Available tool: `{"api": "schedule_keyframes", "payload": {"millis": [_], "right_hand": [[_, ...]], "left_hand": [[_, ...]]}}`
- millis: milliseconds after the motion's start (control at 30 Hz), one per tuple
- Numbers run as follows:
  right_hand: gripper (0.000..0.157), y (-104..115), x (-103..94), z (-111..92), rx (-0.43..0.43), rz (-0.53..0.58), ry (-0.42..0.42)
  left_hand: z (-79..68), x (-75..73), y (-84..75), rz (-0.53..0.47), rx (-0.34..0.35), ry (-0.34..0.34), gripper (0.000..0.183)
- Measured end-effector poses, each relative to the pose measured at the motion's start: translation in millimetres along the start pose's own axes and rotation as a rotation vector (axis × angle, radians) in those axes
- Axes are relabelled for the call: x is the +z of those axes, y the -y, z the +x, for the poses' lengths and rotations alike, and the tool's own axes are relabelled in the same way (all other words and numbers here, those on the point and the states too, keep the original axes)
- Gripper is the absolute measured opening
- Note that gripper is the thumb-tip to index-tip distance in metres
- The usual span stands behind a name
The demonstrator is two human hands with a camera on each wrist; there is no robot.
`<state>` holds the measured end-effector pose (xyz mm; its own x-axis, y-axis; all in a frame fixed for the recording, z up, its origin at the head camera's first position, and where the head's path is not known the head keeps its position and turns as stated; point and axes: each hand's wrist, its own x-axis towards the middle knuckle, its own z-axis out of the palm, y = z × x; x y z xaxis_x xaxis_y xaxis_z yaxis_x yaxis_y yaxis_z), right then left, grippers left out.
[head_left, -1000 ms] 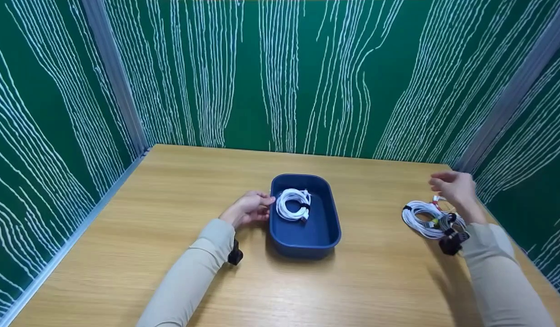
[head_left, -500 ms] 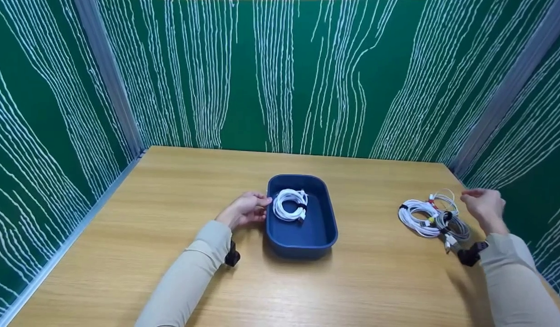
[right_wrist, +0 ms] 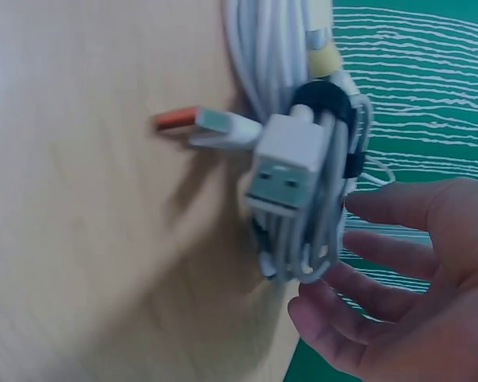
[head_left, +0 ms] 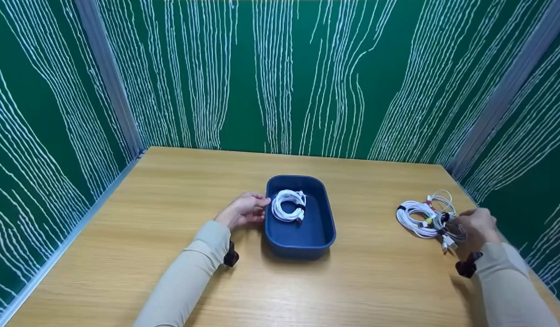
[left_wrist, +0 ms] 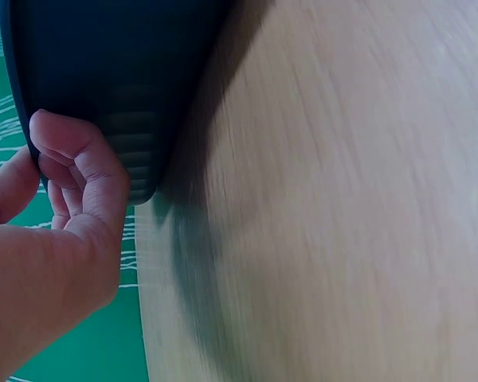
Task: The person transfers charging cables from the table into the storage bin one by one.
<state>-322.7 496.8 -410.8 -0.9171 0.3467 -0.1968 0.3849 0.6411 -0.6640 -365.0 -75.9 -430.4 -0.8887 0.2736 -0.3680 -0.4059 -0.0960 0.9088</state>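
A dark blue plastic bin (head_left: 320, 218) sits mid-table with a coiled white cable (head_left: 280, 213) inside, bound by a black strap. My left hand (head_left: 246, 209) pinches the bin's left rim; in the left wrist view its fingers (left_wrist: 103, 179) curl against the outer wall. At the right lies a pile of coiled cables: a white coil (head_left: 409, 222) and a grey coil (head_left: 457, 231) with black ties and USB plugs. My right hand (head_left: 477, 223) is at the grey coil's right side. In the right wrist view its fingers (right_wrist: 390, 255) are spread, tips right at the coil, beside a USB plug (right_wrist: 283, 175).
The wooden table (head_left: 171, 181) meets green walls (head_left: 243, 91) with white wavy lines at the back and sides. A thin loop of cable with a red tag (head_left: 429, 203) lies at the far side of the pile.
My right hand has moved from above the cable pile, out to its right, then down to the grey coil's side. My left hand stays on the bin's rim.
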Motion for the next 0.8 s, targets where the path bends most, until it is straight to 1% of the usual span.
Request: {"api": "schedule_keyframes", "payload": {"millis": [100, 200, 233, 367, 567, 800], "right_hand": [[0.055, -1.6, 2.6, 1.3, -0.006, -0.025, 0.018], [0.054, -2.3, 3.7, 2.2, 0.015, 0.009, 0.07], [0.053, -2.6, 4.0, 2.5, 0.012, 0.005, 0.081], [0.05, -3.2, 5.2, 2.7, 0.005, -0.001, 0.093], [0.049, -3.6, 3.2, 1.5, -0.015, -0.01, 0.118], [0.04, -0.4, -2.2, -5.3, 0.002, 0.117, 0.17]], "left_hand": [[0.5, 0.2, 0.5, 0.009, 0.004, -0.003, 0.013], [0.8, 0.4, 0.6, 0.006, 0.008, -0.001, 0.013], [0.8, 0.3, 0.6, 0.006, 0.008, -0.001, 0.013], [0.7, -0.2, 0.9, -0.002, 0.002, 0.003, 0.011], [0.7, -0.9, 1.0, -0.002, 0.001, 0.005, 0.009], [-0.1, -1.4, 1.4, 0.004, -0.001, -0.001, 0.008]]}}
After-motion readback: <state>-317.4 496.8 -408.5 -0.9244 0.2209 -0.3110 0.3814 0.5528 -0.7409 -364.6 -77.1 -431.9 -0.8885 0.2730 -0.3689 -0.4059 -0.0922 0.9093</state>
